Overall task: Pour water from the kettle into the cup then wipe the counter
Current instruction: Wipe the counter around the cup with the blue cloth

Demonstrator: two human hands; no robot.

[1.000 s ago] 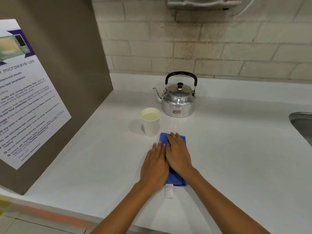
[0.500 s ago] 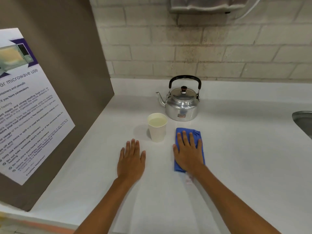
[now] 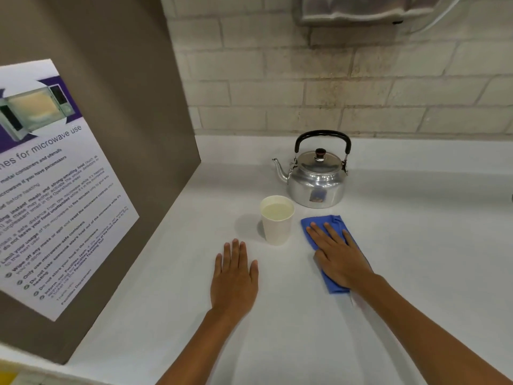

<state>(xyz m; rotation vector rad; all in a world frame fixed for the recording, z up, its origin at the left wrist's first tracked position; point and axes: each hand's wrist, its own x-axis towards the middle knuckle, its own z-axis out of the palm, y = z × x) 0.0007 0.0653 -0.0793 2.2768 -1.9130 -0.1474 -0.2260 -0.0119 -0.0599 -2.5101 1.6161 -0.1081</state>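
A silver kettle (image 3: 316, 181) with a black handle stands upright on the white counter (image 3: 416, 245), spout pointing left. In front of it, slightly left, a white paper cup (image 3: 276, 226) holds water nearly to its rim. A blue cloth (image 3: 319, 223) lies flat to the right of the cup. My right hand (image 3: 337, 257) presses flat on the cloth, fingers spread toward the kettle. My left hand (image 3: 234, 276) rests palm down on the bare counter, left of and nearer than the cup, holding nothing.
A brown panel (image 3: 116, 134) bearing a microwave-use poster (image 3: 50, 190) walls off the counter's left side. A brick wall (image 3: 333, 79) runs behind the kettle, and a grey fixture (image 3: 361, 9) hangs on it above.
One second ago both hands lay together on the cloth in front of the cup. The right hand has since slid the cloth to the right of the cup; the left hand moved off onto bare counter.
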